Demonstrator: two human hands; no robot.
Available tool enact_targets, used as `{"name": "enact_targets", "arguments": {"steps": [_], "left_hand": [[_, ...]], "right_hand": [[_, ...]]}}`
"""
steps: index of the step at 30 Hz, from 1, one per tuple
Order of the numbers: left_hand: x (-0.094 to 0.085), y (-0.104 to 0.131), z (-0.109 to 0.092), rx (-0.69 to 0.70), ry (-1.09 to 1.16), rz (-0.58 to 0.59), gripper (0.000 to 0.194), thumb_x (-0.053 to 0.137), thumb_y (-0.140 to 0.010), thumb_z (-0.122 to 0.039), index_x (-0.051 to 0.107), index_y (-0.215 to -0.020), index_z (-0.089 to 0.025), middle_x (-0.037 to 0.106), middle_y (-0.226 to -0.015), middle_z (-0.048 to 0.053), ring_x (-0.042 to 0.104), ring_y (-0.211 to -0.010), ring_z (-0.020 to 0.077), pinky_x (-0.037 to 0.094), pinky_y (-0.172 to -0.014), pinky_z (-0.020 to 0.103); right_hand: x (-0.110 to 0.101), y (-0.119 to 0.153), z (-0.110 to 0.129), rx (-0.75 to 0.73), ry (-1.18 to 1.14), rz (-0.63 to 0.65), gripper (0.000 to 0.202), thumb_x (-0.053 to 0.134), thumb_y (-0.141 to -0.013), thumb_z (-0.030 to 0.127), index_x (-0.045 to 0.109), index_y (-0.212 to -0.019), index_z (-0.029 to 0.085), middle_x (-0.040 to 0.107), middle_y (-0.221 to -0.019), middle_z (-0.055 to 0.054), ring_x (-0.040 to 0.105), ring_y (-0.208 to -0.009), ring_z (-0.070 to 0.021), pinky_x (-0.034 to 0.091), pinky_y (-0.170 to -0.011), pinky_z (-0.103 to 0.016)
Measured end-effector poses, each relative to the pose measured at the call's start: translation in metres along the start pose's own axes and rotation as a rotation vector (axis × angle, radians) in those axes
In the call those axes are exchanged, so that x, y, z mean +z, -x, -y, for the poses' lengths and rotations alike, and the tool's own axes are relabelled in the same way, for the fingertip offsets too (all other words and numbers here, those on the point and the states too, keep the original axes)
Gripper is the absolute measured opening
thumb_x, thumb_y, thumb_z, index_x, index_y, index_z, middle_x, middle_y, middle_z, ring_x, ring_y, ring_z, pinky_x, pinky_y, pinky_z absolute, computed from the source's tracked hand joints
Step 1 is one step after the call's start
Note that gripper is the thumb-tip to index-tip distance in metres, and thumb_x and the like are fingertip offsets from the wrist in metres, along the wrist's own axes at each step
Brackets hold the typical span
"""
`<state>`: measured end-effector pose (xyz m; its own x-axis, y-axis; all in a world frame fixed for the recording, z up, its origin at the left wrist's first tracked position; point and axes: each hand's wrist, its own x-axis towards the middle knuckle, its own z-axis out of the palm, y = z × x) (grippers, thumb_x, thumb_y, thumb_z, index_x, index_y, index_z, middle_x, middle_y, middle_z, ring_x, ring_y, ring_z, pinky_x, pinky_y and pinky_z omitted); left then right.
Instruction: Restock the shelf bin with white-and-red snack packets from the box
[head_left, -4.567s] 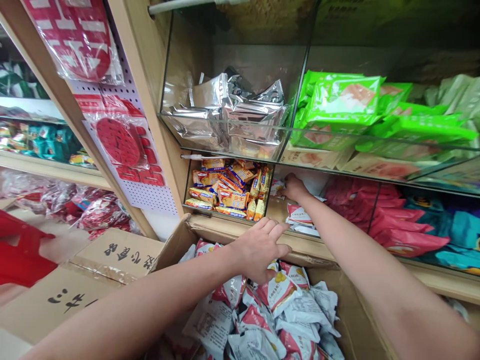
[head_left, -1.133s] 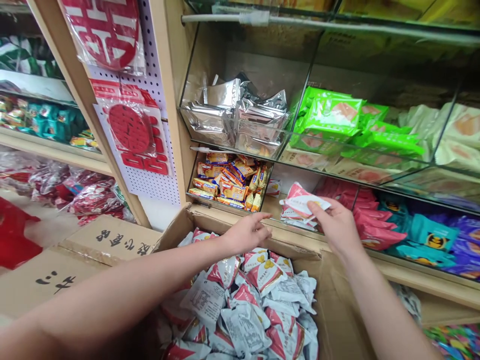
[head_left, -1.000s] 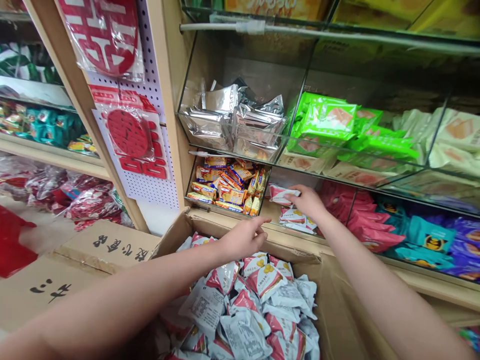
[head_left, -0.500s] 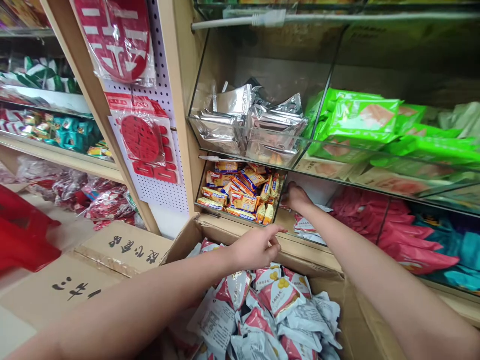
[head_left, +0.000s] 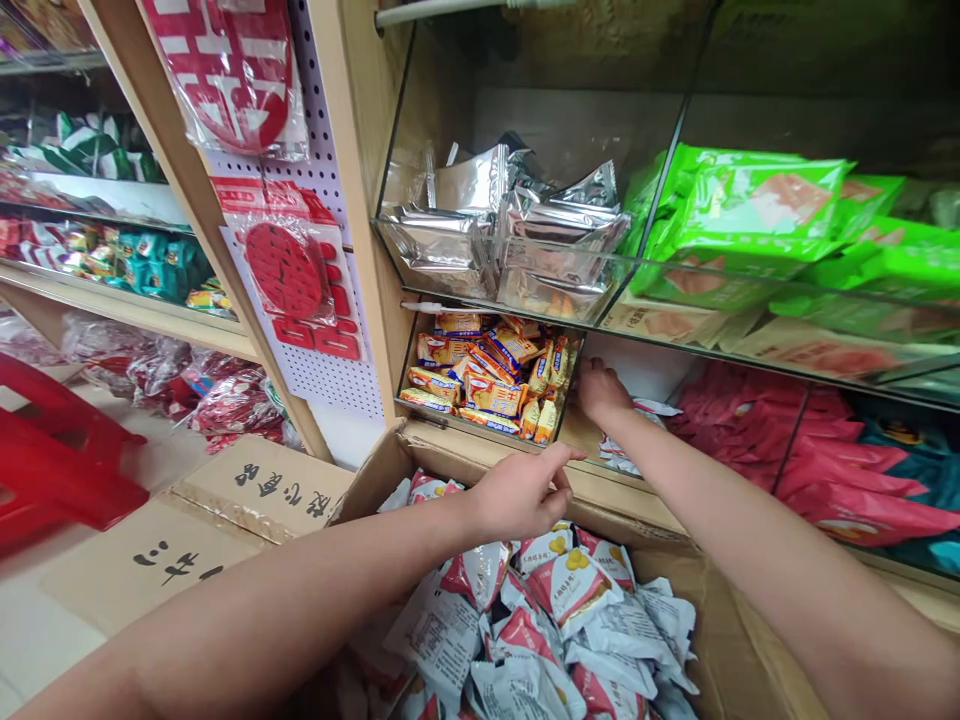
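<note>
Several small pillow-shaped foil snack packets, white and pinkish-red with yellow round pictures (head_left: 574,588), lie heaped in an open brown cardboard carton (head_left: 373,472) below the shelf. They point in mixed directions; the top one, its printed face up, lies aslant, its yellow picture toward the shelf side. To its left, a packet showing its white back with fine print (head_left: 436,635) lies tilted, its long axis hard to tell. More packets of the white-and-red kind (head_left: 622,455) lie flat in a low shelf compartment (head_left: 583,432), partly covered by the right forearm; which way their long axes run cannot be told.

The right hand (head_left: 602,393) reaches into that compartment, close to its left divider. Its fingers are bent and their tips are hidden, so whether it grips anything cannot be told. The left hand (head_left: 525,492) is above the carton, near its far rim, half open: the index finger stretches toward the shelf, the other fingers curl loosely, and it appears to hold nothing.

Left of the compartment sit small orange-and-gold wrapped snacks (head_left: 491,385); to its right are pink-red foil bags (head_left: 832,490). Plain silver pouches (head_left: 457,240) and bright green packets (head_left: 765,200) fill the bins above.
</note>
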<state>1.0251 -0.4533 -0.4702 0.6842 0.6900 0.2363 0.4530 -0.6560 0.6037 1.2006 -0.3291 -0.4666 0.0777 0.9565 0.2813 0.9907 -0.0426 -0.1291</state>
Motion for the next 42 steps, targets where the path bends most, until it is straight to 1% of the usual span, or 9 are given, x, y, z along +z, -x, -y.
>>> {"name": "enact_targets", "arguments": {"steps": [3, 7, 12, 16, 21, 28, 31, 38, 42], "left_hand": [[0.000, 0.000, 0.000, 0.005, 0.005, 0.001, 0.045, 0.042, -0.075, -0.017, 0.035, -0.119, -0.020, 0.064, -0.086, 0.000, 0.057, -0.064, 0.0118, 0.040, -0.059, 0.020], [0.000, 0.000, 0.002, 0.019, 0.033, 0.003, 0.044, 0.042, -0.076, -0.017, 0.033, -0.119, -0.020, 0.063, -0.087, 0.000, 0.056, -0.061, 0.0108, 0.040, -0.058, 0.020], [0.000, -0.004, 0.003, 0.013, 0.053, 0.011, 0.044, 0.041, -0.077, -0.019, 0.032, -0.120, -0.021, 0.062, -0.089, 0.000, 0.056, -0.062, 0.0100, 0.040, -0.058, 0.020], [-0.001, -0.004, 0.002, 0.020, 0.068, 0.015, 0.044, 0.041, -0.077, -0.018, 0.032, -0.120, -0.022, 0.061, -0.089, -0.001, 0.055, -0.060, 0.0092, 0.040, -0.057, 0.019], [-0.001, -0.004, 0.003, 0.024, 0.072, 0.015, 0.043, 0.041, -0.076, -0.017, 0.032, -0.118, -0.022, 0.061, -0.086, -0.002, 0.054, -0.055, 0.0083, 0.040, -0.055, 0.019], [0.000, -0.004, 0.004, 0.004, 0.067, 0.017, 0.043, 0.040, -0.077, -0.019, 0.032, -0.119, -0.022, 0.061, -0.090, 0.000, 0.055, -0.054, 0.0077, 0.040, -0.053, 0.018], [-0.001, -0.004, 0.004, 0.005, 0.084, 0.013, 0.043, 0.040, -0.077, -0.019, 0.033, -0.119, -0.022, 0.061, -0.087, -0.001, 0.055, -0.053, 0.0079, 0.040, -0.053, 0.018], [-0.002, -0.004, 0.002, 0.009, 0.093, 0.019, 0.043, 0.041, -0.076, -0.017, 0.034, -0.118, -0.021, 0.061, -0.087, -0.001, 0.053, -0.051, 0.0072, 0.039, -0.051, 0.018], [-0.004, -0.004, 0.001, -0.013, 0.100, 0.017, 0.041, 0.042, -0.076, -0.018, 0.035, -0.116, -0.021, 0.061, -0.086, -0.001, 0.052, -0.052, 0.0071, 0.039, -0.050, 0.017]], "right_hand": [[-0.001, 0.002, 0.002, 0.024, -0.027, -0.017, 0.047, 0.063, -0.066, 0.020, 0.043, -0.108, 0.015, 0.045, -0.111, -0.016, 0.046, -0.098, -0.0306, 0.041, -0.072, -0.035], [-0.004, 0.005, -0.002, 0.094, -0.051, -0.035, 0.049, 0.059, -0.068, 0.025, 0.040, -0.112, 0.019, 0.028, -0.129, -0.015, 0.046, -0.100, -0.0290, 0.040, -0.073, -0.034], [-0.002, 0.001, -0.008, 0.121, -0.113, 0.013, 0.042, 0.054, -0.069, 0.022, 0.042, -0.109, 0.022, 0.035, -0.126, -0.011, 0.047, -0.101, -0.0227, 0.038, -0.077, -0.029], [-0.003, 0.001, -0.007, 0.188, -0.185, 0.000, 0.051, 0.055, -0.068, 0.022, 0.037, -0.115, 0.016, 0.029, -0.130, -0.017, 0.045, -0.106, -0.0255, 0.039, -0.079, -0.030], [-0.003, -0.002, -0.009, 0.152, -0.286, 0.022, 0.060, 0.058, -0.066, 0.023, 0.032, -0.120, 0.019, 0.047, -0.117, -0.010, 0.048, -0.104, -0.0193, 0.039, -0.079, -0.023], [0.000, -0.004, -0.014, 0.223, -0.328, 0.020, 0.071, 0.060, -0.063, 0.027, 0.026, -0.124, 0.015, 0.039, -0.123, -0.016, 0.048, -0.106, -0.0222, 0.039, -0.080, -0.025], [-0.001, -0.003, -0.012, 0.243, -0.326, 0.026, 0.073, 0.061, -0.061, 0.028, 0.025, -0.124, 0.018, 0.038, -0.123, -0.015, 0.049, -0.105, -0.0240, 0.040, -0.079, -0.027], [-0.005, 0.002, -0.011, 0.222, -0.294, 0.041, 0.084, 0.063, -0.061, 0.036, 0.017, -0.129, 0.019, 0.036, -0.124, -0.016, 0.047, -0.107, -0.0239, 0.040, -0.078, -0.026], [-0.016, 0.006, -0.007, 0.186, -0.223, 0.015, 0.077, 0.057, -0.067, 0.040, 0.017, -0.130, 0.019, 0.031, -0.129, -0.015, 0.041, -0.113, -0.0244, 0.037, -0.083, -0.029]]}}
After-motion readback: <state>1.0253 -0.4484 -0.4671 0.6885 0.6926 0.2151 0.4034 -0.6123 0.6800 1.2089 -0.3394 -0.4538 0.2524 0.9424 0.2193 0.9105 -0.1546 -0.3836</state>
